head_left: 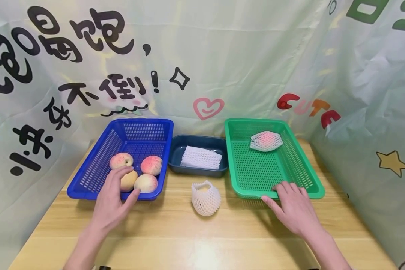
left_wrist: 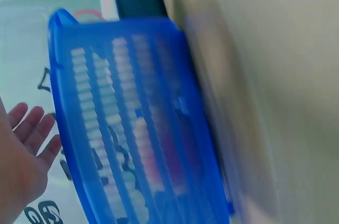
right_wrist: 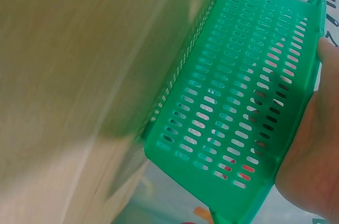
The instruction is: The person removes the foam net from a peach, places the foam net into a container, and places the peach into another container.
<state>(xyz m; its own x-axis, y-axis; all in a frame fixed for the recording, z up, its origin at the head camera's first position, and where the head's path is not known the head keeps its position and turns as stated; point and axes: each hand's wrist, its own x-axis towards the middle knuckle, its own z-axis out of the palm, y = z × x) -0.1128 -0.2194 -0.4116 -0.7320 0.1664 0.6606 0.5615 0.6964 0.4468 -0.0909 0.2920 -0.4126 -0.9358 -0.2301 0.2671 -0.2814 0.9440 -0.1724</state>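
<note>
My left hand [head_left: 113, 200] hovers at the near side of the blue basket [head_left: 75, 187], fingers spread loosely above a yellow peach [head_left: 128, 180]. No peach is held in it. Around that fruit lie a pale peach [head_left: 146, 183] and two pink-red ones, such as the peach [head_left: 151, 165] by the right wall. On the near rim of the green basket [head_left: 318, 191] rests my right hand [head_left: 295, 208], its fingertips reaching just inside. Between the baskets, a peach in a white foam net [head_left: 206, 198] stands on the table, the net gaping at its top.
A pink peach in a foam net [head_left: 266, 141] lies at the back of the green basket. White foam nets [head_left: 201, 158] lie in a dark blue tray [head_left: 216, 173] between the baskets. A printed cloth [head_left: 256, 56] hangs behind the wooden table [head_left: 175, 243].
</note>
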